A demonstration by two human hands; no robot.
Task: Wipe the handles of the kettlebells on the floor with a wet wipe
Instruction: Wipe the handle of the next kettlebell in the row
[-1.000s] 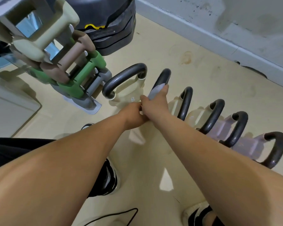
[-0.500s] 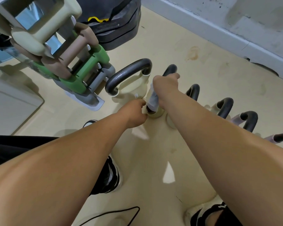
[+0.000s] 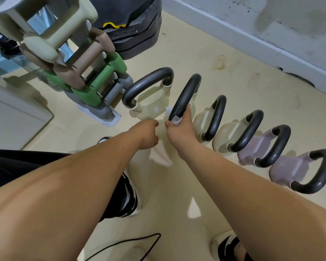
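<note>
Mostly hidden, wet wipe [image 3: 175, 120] wraps a handle [image 3: 186, 93] inside the gripping right hand [image 3: 181, 128]; left hand [image 3: 148, 133]: cannot tell.

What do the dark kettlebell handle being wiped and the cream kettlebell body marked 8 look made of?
Dark curved handle: likely cast metal, matte speckled coating with dull glints. Cream kettlebell body: probably vinyl or plastic shell, smooth, evenly coloured, soft sheen.
</note>
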